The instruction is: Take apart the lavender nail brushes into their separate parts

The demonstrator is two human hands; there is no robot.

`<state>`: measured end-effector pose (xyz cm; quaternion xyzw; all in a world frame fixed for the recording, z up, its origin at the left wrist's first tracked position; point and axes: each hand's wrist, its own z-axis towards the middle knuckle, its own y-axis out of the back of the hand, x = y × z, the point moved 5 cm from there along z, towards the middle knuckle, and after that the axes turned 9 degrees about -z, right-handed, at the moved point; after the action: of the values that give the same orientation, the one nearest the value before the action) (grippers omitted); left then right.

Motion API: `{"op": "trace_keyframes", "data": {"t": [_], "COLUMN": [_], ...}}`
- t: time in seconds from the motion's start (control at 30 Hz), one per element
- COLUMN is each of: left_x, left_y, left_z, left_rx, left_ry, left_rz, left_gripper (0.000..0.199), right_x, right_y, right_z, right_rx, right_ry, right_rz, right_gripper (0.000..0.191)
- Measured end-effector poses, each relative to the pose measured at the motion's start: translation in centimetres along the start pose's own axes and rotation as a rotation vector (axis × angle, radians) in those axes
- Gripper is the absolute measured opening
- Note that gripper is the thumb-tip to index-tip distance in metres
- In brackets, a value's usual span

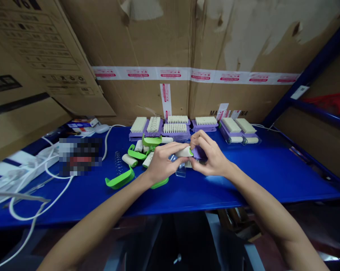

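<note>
My left hand [163, 162] is closed around a cream-white roller [184, 152] with a green end, in the middle of the table. Against that green end press the fingertips of my right hand [211, 153], which is closed around a purple-backed brush [198, 152]. Cream bristles show below my right thumb; the rest of the brush is hidden. A clear plastic piece [180, 170] hangs or lies just under the hands; I cannot tell which. Beside my left hand lie loose white rollers [129, 160] and curved green handles [120, 179].
Purple brushes with cream bristles [175, 128] line the back against a cardboard wall [147, 96]. More brushes [237, 126] stand at right on the blue table [260, 169]. A clear coil spring [118, 162] lies left. White cables [50, 175] and a power strip crowd the left edge.
</note>
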<state>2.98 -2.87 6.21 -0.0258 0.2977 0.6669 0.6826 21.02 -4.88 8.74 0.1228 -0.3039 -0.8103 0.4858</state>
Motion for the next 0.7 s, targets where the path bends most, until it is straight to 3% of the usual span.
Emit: {"op": "trace_keyframes", "data": {"t": [0.33,0.43,0.57,0.6,0.7], "left_x": [-0.1,1.0,3.3,3.8,4.8], "left_y": [-0.3,-0.1,0.1,0.2,1.6], "left_z": [-0.2,-0.4,-0.6,-0.7,-0.4], "left_rx": [0.095,0.075,-0.003,-0.029,-0.156], "left_ry": [-0.046,0.082,0.386,0.446,0.49], "left_rz": [-0.044,-0.054,-0.244,-0.303,-0.277], "left_gripper": [0.022,0.024,0.035,0.037,0.038], "right_x": [-0.1,-0.9,-2.4,-2.7,-3.4], "right_y": [-0.5,-0.3,-0.1,-0.1,0.5], "right_z": [-0.2,-0.5,-0.9,-1.0,-1.1], "right_rx": [0.051,0.092,0.254,0.286,0.273], "right_ry": [0.05,0.042,-0.078,-0.111,-0.175], "right_rz": [-0.015,-0.014,0.045,0.055,0.038], "right_gripper": [0.032,0.026,0.084,0.084,0.055]}}
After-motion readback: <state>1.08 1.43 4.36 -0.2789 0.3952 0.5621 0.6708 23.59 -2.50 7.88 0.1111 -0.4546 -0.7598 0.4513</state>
